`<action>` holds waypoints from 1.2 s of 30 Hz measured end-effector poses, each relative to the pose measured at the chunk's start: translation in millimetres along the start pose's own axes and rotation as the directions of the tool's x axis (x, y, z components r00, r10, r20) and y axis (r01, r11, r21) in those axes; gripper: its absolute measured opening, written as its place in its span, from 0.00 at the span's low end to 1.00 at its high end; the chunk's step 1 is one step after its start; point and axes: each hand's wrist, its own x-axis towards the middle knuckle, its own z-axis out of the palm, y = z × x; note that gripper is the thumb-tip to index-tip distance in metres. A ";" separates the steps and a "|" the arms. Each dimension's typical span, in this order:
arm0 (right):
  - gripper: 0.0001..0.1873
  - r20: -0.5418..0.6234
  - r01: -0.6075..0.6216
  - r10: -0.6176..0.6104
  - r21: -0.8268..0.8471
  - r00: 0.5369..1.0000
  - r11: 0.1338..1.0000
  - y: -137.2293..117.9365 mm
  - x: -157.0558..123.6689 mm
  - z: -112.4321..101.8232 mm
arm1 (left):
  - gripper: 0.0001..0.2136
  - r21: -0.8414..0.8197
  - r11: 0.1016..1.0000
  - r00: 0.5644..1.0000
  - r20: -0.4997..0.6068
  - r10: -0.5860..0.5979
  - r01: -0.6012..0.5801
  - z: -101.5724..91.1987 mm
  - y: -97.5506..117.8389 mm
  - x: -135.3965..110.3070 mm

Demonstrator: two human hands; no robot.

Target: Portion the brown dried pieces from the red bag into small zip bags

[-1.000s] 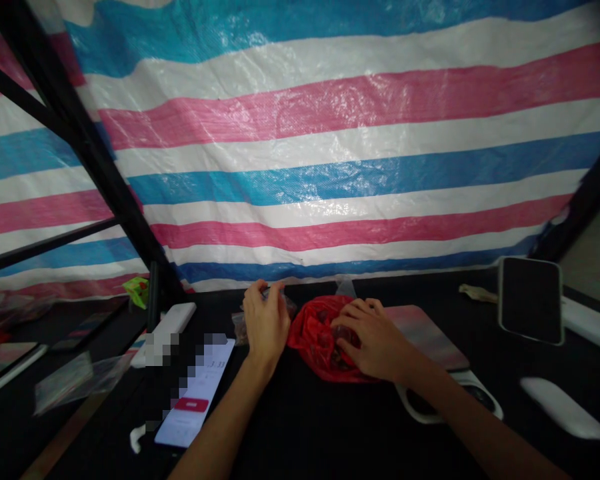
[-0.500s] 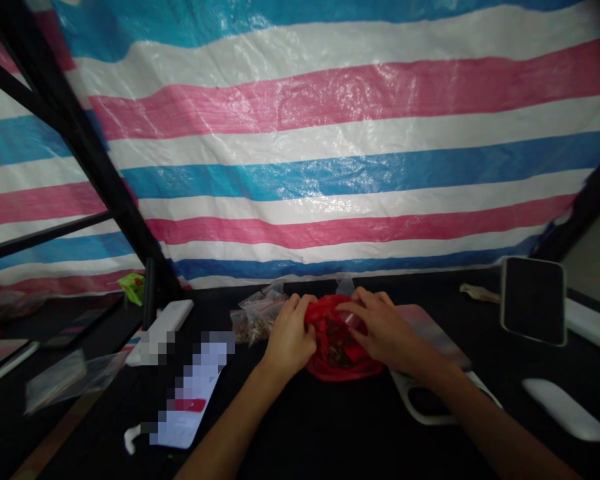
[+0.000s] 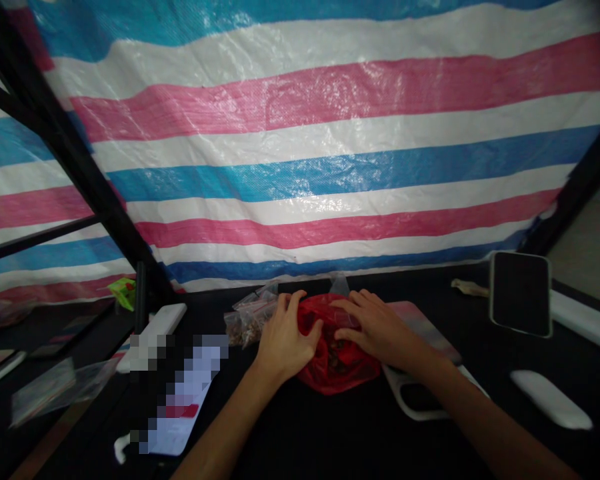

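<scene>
A red plastic bag (image 3: 340, 380) sits on the black table with its mouth open, holding small brownish pieces that I cannot make out. My left hand (image 3: 287, 340) rests against the bag's left side, thumb over the opening and fingers apart. On the opposite side, my right hand (image 3: 373, 327) reaches over the rim, its fingers spread and curved above the contents. Neither hand shows a firm grip. Left of the bag lie small clear zip bags (image 3: 250, 323) with brownish bits inside, partly hidden by my left hand.
Under my right forearm lie a pinkish flat case (image 3: 420, 327) and a pale-framed item (image 3: 420, 417). A lit phone (image 3: 180, 427) and white box (image 3: 167, 323) are at left. Rightward are a white mouse-like object (image 3: 550, 400) and a dark-screened device (image 3: 520, 293). Striped sheeting (image 3: 330, 167) hangs behind.
My left fingers have loosened from the bag's rim and spread apart. The red bag's mouth looks narrower and its front bulges lower. The whole view has shifted slightly.
</scene>
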 end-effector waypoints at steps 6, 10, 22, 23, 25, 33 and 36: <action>0.19 -0.017 0.023 -0.023 0.047 1.000 0.999 -4.9 0.4 2.9 | 0.33 -0.098 0.991 0.996 0.012 0.092 -0.090 1.3 -9.4 3.1; 0.17 0.032 -0.023 0.020 0.088 0.999 0.996 -6.6 0.2 1.5 | 0.32 -0.192 0.977 0.991 -0.115 0.067 -0.088 -0.9 -10.7 9.3; 0.18 -0.203 -0.032 0.090 0.273 0.975 0.962 -7.5 4.4 -5.0 | 0.25 -0.044 0.998 0.997 0.055 0.045 -0.042 -0.1 -13.8 6.7; 0.18 -0.205 -0.016 0.073 0.265 0.976 0.964 -10.5 4.5 -7.3 | 0.26 -0.062 0.996 0.997 0.049 0.060 -0.057 -0.5 -12.9 6.6; 0.16 -0.162 0.024 0.019 0.255 0.987 0.967 -19.0 3.6 -13.6 | 0.27 -0.089 0.992 0.996 0.007 0.085 -0.084 -1.8 -9.8 6.7; 0.14 0.156 0.107 -0.162 0.309 0.974 0.945 -45.7 -3.9 -22.5 | 0.26 -0.143 0.989 0.972 -0.236 -0.008 -0.027 2.6 -13.9 9.1; 0.14 0.172 0.081 -0.131 0.272 0.976 0.959 -43.1 -3.1 -17.7 | 0.22 -0.196 0.980 0.983 -0.167 -0.076 0.043 3.9 -18.2 9.5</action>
